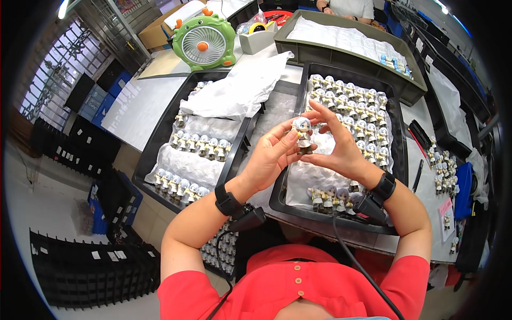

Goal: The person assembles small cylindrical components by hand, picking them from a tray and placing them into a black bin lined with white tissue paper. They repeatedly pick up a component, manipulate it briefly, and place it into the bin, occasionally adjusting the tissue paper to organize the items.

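A small figurine [302, 134] with pale silver hair and a white-and-gold outfit stands upright between my hands, above the right-hand black tray [274, 198]. My left hand [273, 152] is closed on it, thumb and fingers at its side. Around its other side curves my right hand [341, 146], fingers spread apart, the thumb close to the figurine's base; I cannot tell whether it touches. Below them, rows of similar figurines [362, 128] lie on white wrapping in that tray. Another black tray [140, 176] on the left holds further rows [201, 145] between white sheets.
A green fan [204, 44] stands at the back left, beside a tape dispenser [258, 40]. Behind the trays is an olive bin [341, 52]; a person [349, 8] sits beyond it. Loose figurines [444, 172], a pen [417, 176] and a blue container [464, 189] are at right.
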`<state>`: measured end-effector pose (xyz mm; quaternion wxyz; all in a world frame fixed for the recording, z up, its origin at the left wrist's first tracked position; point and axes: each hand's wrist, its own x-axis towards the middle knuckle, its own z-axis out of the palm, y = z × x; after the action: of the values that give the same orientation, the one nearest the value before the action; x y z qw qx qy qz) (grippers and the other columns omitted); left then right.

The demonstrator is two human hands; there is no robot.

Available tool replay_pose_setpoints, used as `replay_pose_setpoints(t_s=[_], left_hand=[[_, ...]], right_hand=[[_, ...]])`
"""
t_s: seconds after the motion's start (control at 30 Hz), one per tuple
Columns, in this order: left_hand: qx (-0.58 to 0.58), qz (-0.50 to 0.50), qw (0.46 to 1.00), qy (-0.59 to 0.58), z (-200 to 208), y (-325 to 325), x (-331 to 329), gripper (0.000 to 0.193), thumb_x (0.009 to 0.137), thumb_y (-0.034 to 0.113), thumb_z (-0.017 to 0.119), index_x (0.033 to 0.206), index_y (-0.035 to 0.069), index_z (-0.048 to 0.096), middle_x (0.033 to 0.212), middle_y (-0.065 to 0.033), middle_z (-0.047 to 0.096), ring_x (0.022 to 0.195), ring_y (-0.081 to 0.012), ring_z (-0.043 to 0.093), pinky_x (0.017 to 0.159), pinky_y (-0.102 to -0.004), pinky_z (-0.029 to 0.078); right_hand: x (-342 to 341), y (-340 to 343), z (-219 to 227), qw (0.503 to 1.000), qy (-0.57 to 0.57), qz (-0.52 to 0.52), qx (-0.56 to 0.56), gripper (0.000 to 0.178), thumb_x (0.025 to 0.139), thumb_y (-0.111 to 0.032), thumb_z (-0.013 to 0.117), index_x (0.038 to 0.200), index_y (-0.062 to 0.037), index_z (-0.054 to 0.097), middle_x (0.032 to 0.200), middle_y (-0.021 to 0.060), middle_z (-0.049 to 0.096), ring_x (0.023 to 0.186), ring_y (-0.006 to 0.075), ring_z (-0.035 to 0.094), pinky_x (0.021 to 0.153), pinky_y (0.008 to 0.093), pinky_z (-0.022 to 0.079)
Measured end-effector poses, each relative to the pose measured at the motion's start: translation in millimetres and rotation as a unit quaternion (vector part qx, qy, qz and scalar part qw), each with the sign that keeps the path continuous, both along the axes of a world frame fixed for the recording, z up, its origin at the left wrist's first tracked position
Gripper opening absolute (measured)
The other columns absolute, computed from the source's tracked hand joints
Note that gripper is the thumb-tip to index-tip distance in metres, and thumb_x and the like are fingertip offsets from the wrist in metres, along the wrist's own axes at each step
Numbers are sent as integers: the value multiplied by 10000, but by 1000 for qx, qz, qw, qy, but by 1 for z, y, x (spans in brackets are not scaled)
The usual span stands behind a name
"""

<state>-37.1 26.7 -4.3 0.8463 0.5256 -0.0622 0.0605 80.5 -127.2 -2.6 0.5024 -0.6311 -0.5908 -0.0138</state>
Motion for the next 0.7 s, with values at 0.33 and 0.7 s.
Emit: replay_pose_setpoints(t_s=[0.33, 0.7], left_hand=[[-26, -5, 1000, 0, 2, -1, -2, 476, 949, 253, 504, 1346, 32, 363, 1178, -81, 544, 1024, -213, 601, 841, -308, 506], [-15, 16, 1000, 16, -8, 0, -2, 410, 950, 261, 490, 1285, 52, 380, 1173, -120, 536, 1052, -282, 589, 825, -376, 524]], right_hand=[[1, 1, -2, 1000, 2, 2, 2, 955, 648, -177, 810, 1425, -134, 257, 1215, 74, 524, 1038, 193, 532, 840, 324, 434], [-8, -1, 1, 998, -40, -5, 53, 915, 620, -112, 788, 1400, -113, 309, 1172, 83, 524, 1072, 243, 510, 911, 367, 413]])
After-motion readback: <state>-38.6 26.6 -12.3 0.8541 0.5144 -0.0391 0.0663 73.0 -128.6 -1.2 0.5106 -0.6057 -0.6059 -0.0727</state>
